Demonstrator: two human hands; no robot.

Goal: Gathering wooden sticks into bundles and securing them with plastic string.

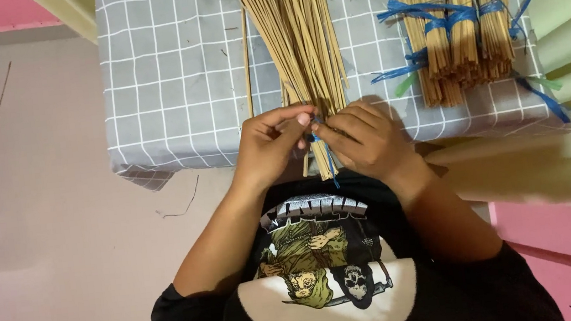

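Both hands pinch blue string — stick bundle.

Tan straw bundle, blue plastic string, grey white-grid cloth, pink floor, black printed shirt

A long bundle of thin, pale tan sticks lies across a surface covered in grey cloth with a white grid, its near ends reaching just past the front edge toward the person. The sticks run close together and fan slightly wider toward the far side. A narrow strip of blue plastic string is looped around the bundle's near end, one loose tail hanging straight down below the sticks against the black shirt.
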